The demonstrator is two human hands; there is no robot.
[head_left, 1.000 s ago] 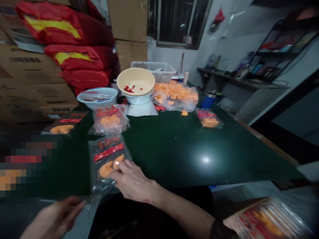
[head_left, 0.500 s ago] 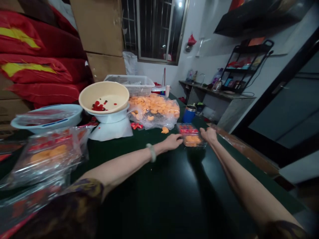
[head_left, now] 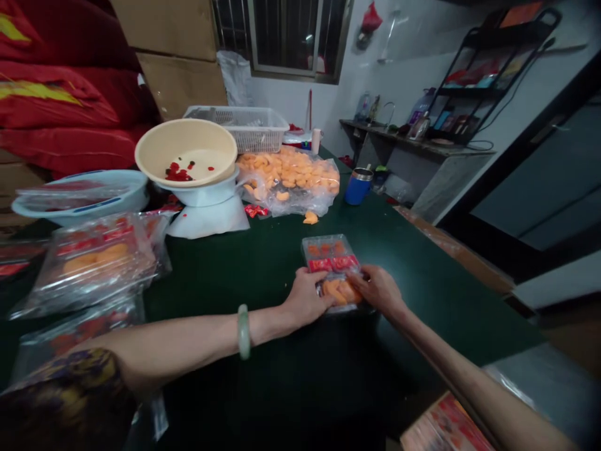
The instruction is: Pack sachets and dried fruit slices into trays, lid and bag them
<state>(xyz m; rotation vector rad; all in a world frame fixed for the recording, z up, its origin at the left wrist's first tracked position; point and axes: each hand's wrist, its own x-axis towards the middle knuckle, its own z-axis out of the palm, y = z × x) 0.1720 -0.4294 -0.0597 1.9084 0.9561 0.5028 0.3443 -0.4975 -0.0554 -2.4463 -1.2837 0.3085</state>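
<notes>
A clear plastic tray (head_left: 331,245) lies on the dark green table in front of me. It holds small red-orange pieces at the far end, red packets across the middle and curved orange pieces at the near end. On its left edge, my left hand (head_left: 305,297) grips with the thumb toward the near corner; a pale green bangle (head_left: 243,332) circles that wrist. My right hand (head_left: 381,289) is closed on the right side, fingers over the rim beside the orange pieces. A single orange piece (head_left: 310,217) lies beyond the tray.
An open bag of orange pieces (head_left: 300,172) lies at the back. A cream basin (head_left: 188,134) with red bits rests on a white stand, beside a blue basin (head_left: 89,213). Filled, bagged trays (head_left: 98,250) are stacked left. A blue cup (head_left: 359,188) stands beyond.
Both hands have drawn the tray nearer and to the left, away from the blue cup. My right hand has come inward onto the tray's side. The view has tilted down.
</notes>
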